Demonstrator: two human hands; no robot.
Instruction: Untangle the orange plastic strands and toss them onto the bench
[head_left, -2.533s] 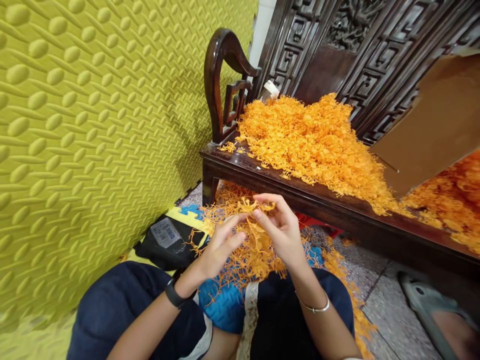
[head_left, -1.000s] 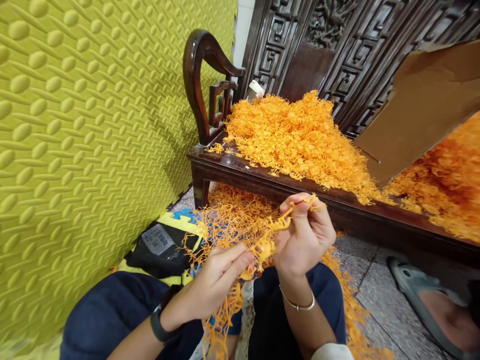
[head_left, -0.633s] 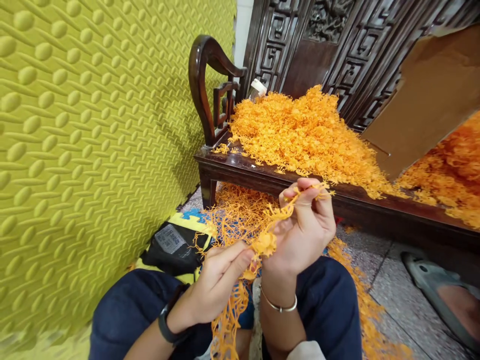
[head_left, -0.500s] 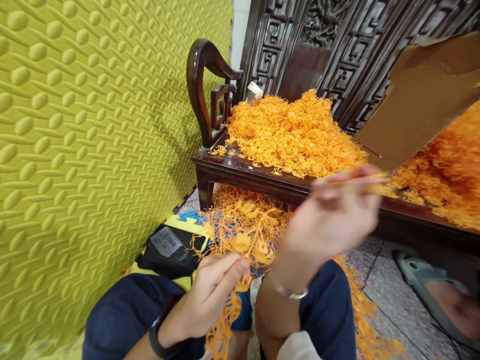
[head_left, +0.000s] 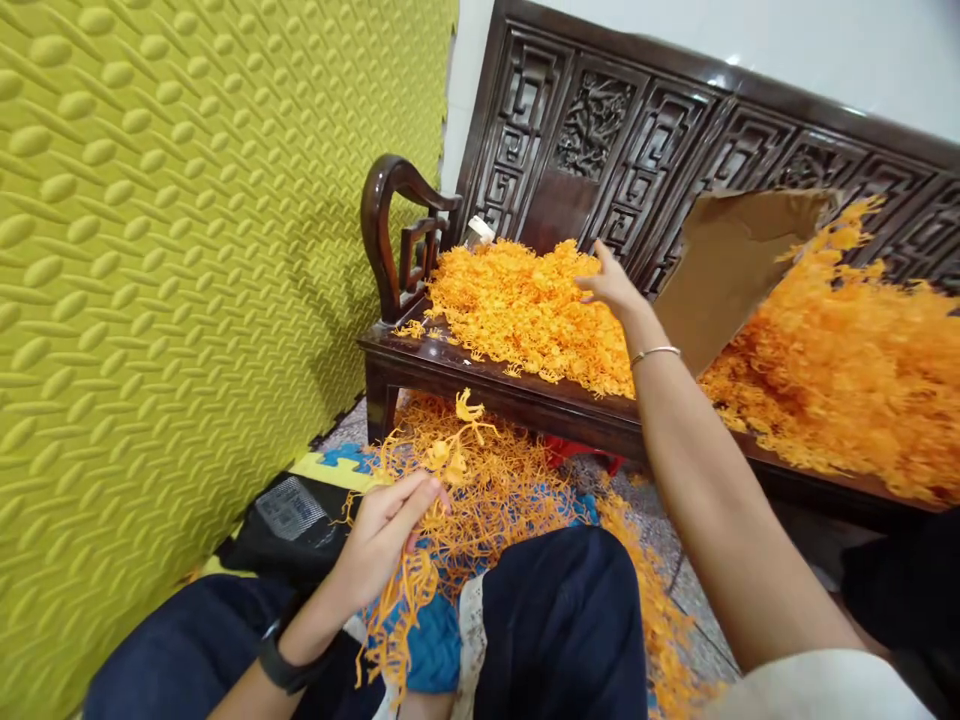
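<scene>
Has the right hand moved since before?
Yes, forward: the right hand was in front of the dark bench, and now it reaches over the bench, by the orange heap.

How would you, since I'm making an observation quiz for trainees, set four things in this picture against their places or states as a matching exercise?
Column one
1. Left hand
2. Right hand
3. Cardboard sheet
4. Black pouch

Column two
A. Spread open, with nothing visible in its grasp
B. Low down, beside the yellow textured mat panel
C. Pinching an orange branching strand
D. At the dark wooden bench, between two orange heaps

Right pairs
1-C, 2-A, 3-D, 4-B
</scene>
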